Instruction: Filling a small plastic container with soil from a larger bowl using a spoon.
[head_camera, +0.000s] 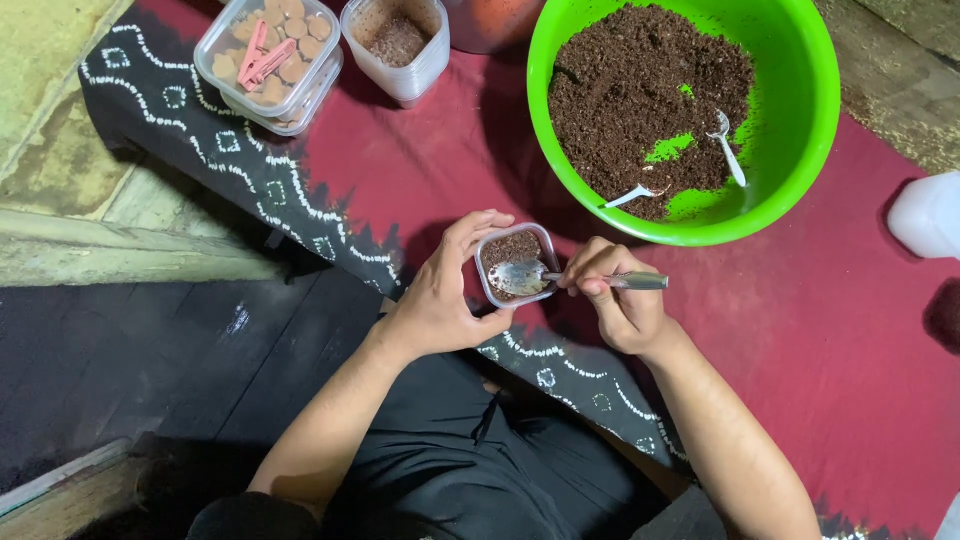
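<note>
In the middle, over the red cloth, the left hand wraps around a small clear cup of brown soil; the right hand pinches a metal spoon resting on it; a tilt could spill soil; the green bowl sits at one o'clock.

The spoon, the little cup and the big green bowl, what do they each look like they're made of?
The spoon in the right hand looks like polished metal: silvery, with bright glints on bowl and handle. The small square cup held by the left hand seems thin clear plastic, since its wall is see-through. The green bowl looks like glossy moulded plastic, evenly bright with soft highlights.
</note>
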